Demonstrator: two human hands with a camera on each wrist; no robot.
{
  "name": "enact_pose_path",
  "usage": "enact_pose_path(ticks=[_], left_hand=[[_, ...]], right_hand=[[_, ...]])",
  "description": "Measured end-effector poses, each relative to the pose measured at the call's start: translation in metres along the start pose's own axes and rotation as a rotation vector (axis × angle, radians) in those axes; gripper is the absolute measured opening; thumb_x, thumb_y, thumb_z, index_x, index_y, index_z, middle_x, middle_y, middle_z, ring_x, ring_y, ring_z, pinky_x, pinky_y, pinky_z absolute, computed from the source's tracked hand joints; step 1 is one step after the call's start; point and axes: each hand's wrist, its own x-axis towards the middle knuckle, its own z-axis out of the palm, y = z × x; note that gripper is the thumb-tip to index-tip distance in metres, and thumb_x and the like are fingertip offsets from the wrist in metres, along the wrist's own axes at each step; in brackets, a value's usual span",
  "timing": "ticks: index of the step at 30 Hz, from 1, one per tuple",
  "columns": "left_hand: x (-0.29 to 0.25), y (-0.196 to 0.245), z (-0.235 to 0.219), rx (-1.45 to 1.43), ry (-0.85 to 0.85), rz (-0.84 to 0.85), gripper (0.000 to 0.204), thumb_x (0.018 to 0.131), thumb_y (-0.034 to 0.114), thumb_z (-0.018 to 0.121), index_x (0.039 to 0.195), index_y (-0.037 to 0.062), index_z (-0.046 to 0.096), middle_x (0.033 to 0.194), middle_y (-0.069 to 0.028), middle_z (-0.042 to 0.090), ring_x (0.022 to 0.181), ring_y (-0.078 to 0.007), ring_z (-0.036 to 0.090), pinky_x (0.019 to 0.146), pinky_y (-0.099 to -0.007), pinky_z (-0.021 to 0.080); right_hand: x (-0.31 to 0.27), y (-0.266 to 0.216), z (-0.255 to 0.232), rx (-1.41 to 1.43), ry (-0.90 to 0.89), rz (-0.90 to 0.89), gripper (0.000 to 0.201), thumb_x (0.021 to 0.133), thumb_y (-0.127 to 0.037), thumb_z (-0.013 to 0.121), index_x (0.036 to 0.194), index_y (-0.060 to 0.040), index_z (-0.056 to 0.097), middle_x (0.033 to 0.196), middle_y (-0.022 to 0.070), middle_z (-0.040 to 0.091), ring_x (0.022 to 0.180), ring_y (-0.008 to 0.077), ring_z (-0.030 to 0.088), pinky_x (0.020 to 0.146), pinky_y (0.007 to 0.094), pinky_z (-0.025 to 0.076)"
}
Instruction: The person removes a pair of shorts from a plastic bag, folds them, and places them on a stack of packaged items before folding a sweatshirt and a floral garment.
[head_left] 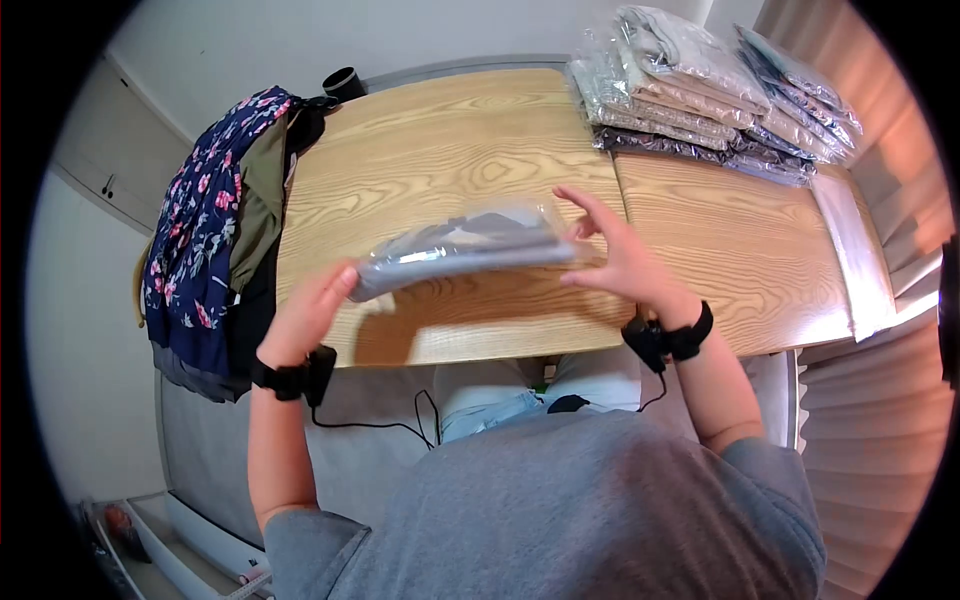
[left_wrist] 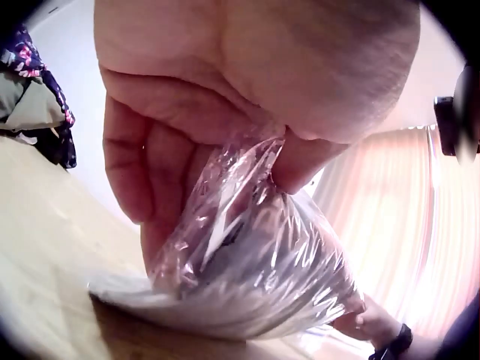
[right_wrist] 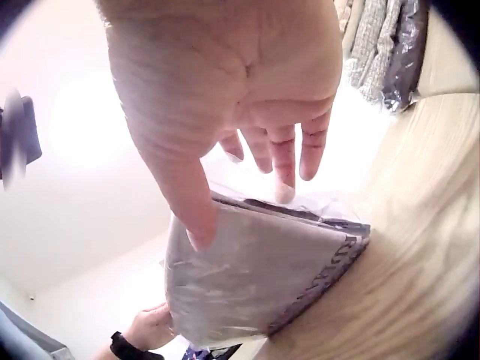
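A folded grey garment in a clear plastic bag (head_left: pixel 455 250) is held above the wooden table, its shadow falling on the tabletop beneath. My left hand (head_left: pixel 312 310) grips the bag's left end; in the left wrist view, the crinkled plastic (left_wrist: pixel 247 232) is pinched between thumb and fingers. At the other end, my right hand (head_left: pixel 625 260) is spread, its thumb and fingers apart around the package's edge. The right wrist view has the thumb overlapping the package's light grey face (right_wrist: pixel 240 277), with dark lettering along one side.
Bagged folded clothes (head_left: pixel 690 90) are stacked at the table's back right. Unbagged clothes, including a navy floral garment (head_left: pixel 205 220), lie heaped along the left edge. A dark cup-like object (head_left: pixel 344 84) stands at the back left. A flat plastic strip (head_left: pixel 850 255) lies on the right.
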Motion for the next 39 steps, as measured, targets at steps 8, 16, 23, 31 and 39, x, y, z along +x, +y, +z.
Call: enact_pose_path(ticks=[8, 16, 23, 31, 39], left_hand=[[0.053, -0.033, -0.052, -0.425, 0.077, -0.176, 0.049, 0.094, 0.045, 0.037, 0.104, 0.0041, 0.062, 0.072, -0.0012, 0.060, 0.063, -0.0116, 0.059, 0.060, -0.0222, 0.042], [0.055, -0.110, -0.001, -0.504, 0.156, -0.105, 0.048, 0.082, 0.023, 0.063, 0.121, 0.0007, 0.048, 0.111, -0.0069, 0.057, 0.100, -0.0161, 0.052, 0.089, -0.0311, 0.041], [0.077, -0.081, 0.024, -0.420, 0.159, 0.034, 0.037, 0.083, 0.005, 0.057, 0.118, -0.0041, 0.050, 0.112, -0.0081, 0.059, 0.099, -0.0191, 0.056, 0.088, -0.0321, 0.042], [0.055, -0.001, 0.031, -0.604, 0.205, -0.090, 0.012, 0.088, 0.012, 0.055, 0.096, 0.0031, 0.052, 0.079, -0.0008, 0.055, 0.065, -0.0077, 0.052, 0.055, -0.0229, 0.045], [0.058, -0.047, 0.098, -0.675, 0.033, -0.484, 0.024, 0.086, 0.029, 0.060, 0.074, 0.0104, 0.052, 0.057, 0.0050, 0.045, 0.044, -0.0053, 0.039, 0.040, -0.0209, 0.030]], right_hand=[[0.088, 0.032, 0.011, 0.040, -0.039, -0.047, 0.033, 0.071, -0.022, 0.073, 0.098, -0.0032, 0.066, 0.090, 0.0091, 0.067, 0.085, 0.0204, 0.061, 0.079, 0.0308, 0.045], [0.102, 0.038, 0.013, 0.111, -0.074, 0.159, 0.049, 0.074, -0.032, 0.070, 0.109, 0.0007, 0.058, 0.097, 0.0165, 0.065, 0.089, 0.0236, 0.062, 0.080, 0.0327, 0.048], [0.087, 0.040, 0.009, -0.047, 0.097, 0.016, 0.031, 0.076, -0.018, 0.067, 0.100, -0.0007, 0.058, 0.085, 0.0177, 0.062, 0.080, 0.0311, 0.060, 0.072, 0.0376, 0.047], [0.033, -0.001, -0.048, 0.339, 0.069, 0.249, 0.037, 0.088, -0.025, 0.058, 0.112, 0.0028, 0.053, 0.083, 0.0079, 0.061, 0.067, 0.0132, 0.057, 0.056, 0.0272, 0.046], [-0.006, 0.084, -0.013, 0.684, 0.055, 0.632, 0.040, 0.081, -0.021, 0.066, 0.113, -0.0016, 0.052, 0.081, 0.0038, 0.058, 0.068, 0.0107, 0.054, 0.057, 0.0249, 0.045]])
